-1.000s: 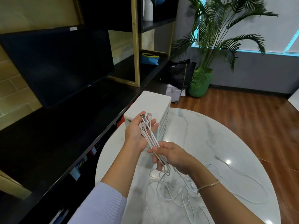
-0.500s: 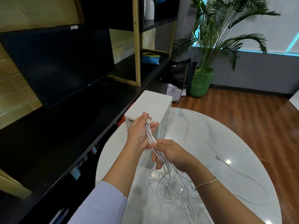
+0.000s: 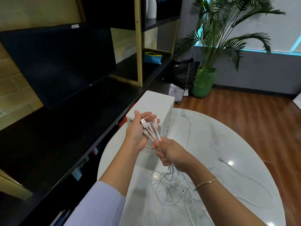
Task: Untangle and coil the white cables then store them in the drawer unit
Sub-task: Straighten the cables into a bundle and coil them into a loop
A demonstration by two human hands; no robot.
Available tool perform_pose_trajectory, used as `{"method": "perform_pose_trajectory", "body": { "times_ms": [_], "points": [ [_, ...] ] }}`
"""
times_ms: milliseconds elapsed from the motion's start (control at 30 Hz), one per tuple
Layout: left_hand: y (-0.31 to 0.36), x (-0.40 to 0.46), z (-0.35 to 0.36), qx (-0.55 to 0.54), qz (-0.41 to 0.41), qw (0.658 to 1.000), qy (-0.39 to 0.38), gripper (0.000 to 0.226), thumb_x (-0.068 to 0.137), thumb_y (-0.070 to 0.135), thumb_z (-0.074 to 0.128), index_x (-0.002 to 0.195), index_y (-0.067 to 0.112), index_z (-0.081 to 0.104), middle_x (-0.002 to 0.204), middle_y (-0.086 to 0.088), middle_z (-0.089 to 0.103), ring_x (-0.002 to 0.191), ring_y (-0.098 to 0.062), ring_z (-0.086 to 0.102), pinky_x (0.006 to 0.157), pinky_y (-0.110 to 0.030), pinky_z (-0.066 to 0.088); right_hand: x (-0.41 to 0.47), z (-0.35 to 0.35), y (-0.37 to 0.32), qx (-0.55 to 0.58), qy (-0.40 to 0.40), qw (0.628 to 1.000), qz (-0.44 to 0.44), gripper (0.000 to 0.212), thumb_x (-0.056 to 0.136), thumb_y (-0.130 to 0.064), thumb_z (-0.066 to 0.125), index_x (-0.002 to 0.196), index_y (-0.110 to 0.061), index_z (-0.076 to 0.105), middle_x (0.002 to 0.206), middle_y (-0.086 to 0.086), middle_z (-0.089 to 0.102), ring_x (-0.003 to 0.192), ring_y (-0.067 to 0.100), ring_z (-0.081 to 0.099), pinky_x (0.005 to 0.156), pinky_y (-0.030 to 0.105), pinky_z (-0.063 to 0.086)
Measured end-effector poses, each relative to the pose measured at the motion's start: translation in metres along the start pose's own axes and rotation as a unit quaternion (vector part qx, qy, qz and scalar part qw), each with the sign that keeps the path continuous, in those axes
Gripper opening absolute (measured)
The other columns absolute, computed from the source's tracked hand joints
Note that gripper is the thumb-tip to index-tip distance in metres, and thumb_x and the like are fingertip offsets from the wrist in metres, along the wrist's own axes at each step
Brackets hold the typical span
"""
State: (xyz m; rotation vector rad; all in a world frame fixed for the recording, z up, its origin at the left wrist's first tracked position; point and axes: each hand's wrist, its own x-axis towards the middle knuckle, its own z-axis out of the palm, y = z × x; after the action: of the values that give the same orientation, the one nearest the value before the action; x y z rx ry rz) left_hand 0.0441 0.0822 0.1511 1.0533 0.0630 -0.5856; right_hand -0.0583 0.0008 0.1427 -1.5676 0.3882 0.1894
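Observation:
Several white cables (image 3: 175, 188) trail in loose tangled loops over the round marble table (image 3: 203, 136). Their plug ends (image 3: 149, 126) are gathered in a bunch that lies across the palm of my left hand (image 3: 137, 130), whose fingers are spread and nearly straight. My right hand (image 3: 169, 154) grips the same bunch just below, fingers curled round the strands. Right behind both hands stands the white drawer unit (image 3: 156, 103), its drawers facing right and closed as far as I can see.
A long black shelf unit with a dark monitor (image 3: 61, 62) runs along the left of the table. A blue pouch (image 3: 152, 57) lies on the shelf. A potted palm (image 3: 203, 82) and a black bag (image 3: 182, 72) stand on the wooden floor beyond.
My left hand has uncurled from around the plug ends, so the plugs now lie exposed on its palm. My right hand has slid up the bunch, closer to the plugs.

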Motion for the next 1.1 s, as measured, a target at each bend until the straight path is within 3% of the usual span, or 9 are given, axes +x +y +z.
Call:
{"method": "perform_pose_trajectory", "body": {
  "times_ms": [133,300,567,700,867,1000,1100],
  "points": [
    [-0.001,-0.001,-0.008,-0.043,-0.031,0.998,-0.020,0.038,0.102,0.029,0.034,0.105,0.005,0.063,0.099,-0.009,0.071,0.088,-0.026,0.069,0.082,-0.039,0.055,-0.001,-0.004,-0.001,0.009,-0.009,1.000,0.001,0.030,0.101,-0.029,0.038,0.081,-0.011,0.053,0.055,0.001,0.040,0.039,0.009,0.027,0.042,0.021,0.024],
    [-0.003,-0.002,-0.004,-0.060,-0.057,0.997,-0.007,0.025,0.099,0.018,0.044,0.099,0.002,0.063,0.085,-0.011,0.071,0.079,-0.026,0.069,0.059,-0.032,0.057,0.000,-0.005,-0.005,-0.001,-0.020,1.000,0.016,0.026,0.100,-0.024,0.039,0.088,-0.010,0.057,0.055,0.004,0.043,0.037,0.011,0.028,0.043,0.023,0.027],
    [-0.002,-0.002,-0.005,-0.001,-0.079,0.997,-0.026,0.035,0.100,0.023,0.040,0.098,-0.002,0.064,0.096,-0.017,0.068,0.084,-0.027,0.069,0.077,-0.037,0.056,0.002,-0.004,-0.006,0.011,-0.046,0.998,0.030,0.023,0.097,-0.019,0.042,0.085,-0.010,0.061,0.052,0.004,0.042,0.037,0.013,0.027,0.042,0.021,0.026],
    [0.000,-0.003,-0.003,0.008,-0.061,0.998,-0.014,0.032,0.099,0.027,0.045,0.089,0.002,0.063,0.070,-0.010,0.066,0.063,-0.020,0.069,0.063,-0.030,0.060,0.003,-0.004,-0.006,0.020,-0.046,0.998,0.025,0.022,0.096,-0.019,0.043,0.087,-0.009,0.061,0.054,0.006,0.044,0.038,0.015,0.028,0.042,0.022,0.029],
    [0.003,-0.004,-0.005,0.041,-0.059,0.997,-0.005,0.024,0.100,0.027,0.044,0.091,0.011,0.059,0.068,-0.008,0.065,0.062,-0.017,0.069,0.047,-0.025,0.055,0.008,-0.001,-0.004,0.038,-0.040,0.998,0.009,0.038,0.101,-0.037,0.035,0.088,-0.014,0.061,0.052,-0.001,0.041,0.039,0.010,0.026,0.043,0.022,0.022],
    [0.001,0.000,-0.006,0.012,-0.050,0.999,-0.009,0.028,0.100,0.030,0.042,0.108,0.008,0.058,0.084,-0.010,0.067,0.073,-0.021,0.069,0.067,-0.035,0.058,0.011,-0.001,-0.002,0.020,0.008,1.000,-0.003,0.035,0.101,-0.035,0.034,0.080,-0.015,0.053,0.051,-0.006,0.035,0.042,0.007,0.023,0.041,0.018,0.018],
    [-0.008,-0.004,-0.014,0.049,-0.118,0.990,-0.061,0.058,0.089,0.058,0.045,0.114,0.008,0.058,0.084,-0.007,0.069,0.081,-0.022,0.069,0.077,-0.038,0.054,0.019,-0.002,-0.003,0.036,0.064,0.997,-0.009,0.035,0.102,-0.033,0.033,0.078,-0.015,0.051,0.049,-0.007,0.035,0.040,0.006,0.023,0.040,0.019,0.018]
  ]
}}
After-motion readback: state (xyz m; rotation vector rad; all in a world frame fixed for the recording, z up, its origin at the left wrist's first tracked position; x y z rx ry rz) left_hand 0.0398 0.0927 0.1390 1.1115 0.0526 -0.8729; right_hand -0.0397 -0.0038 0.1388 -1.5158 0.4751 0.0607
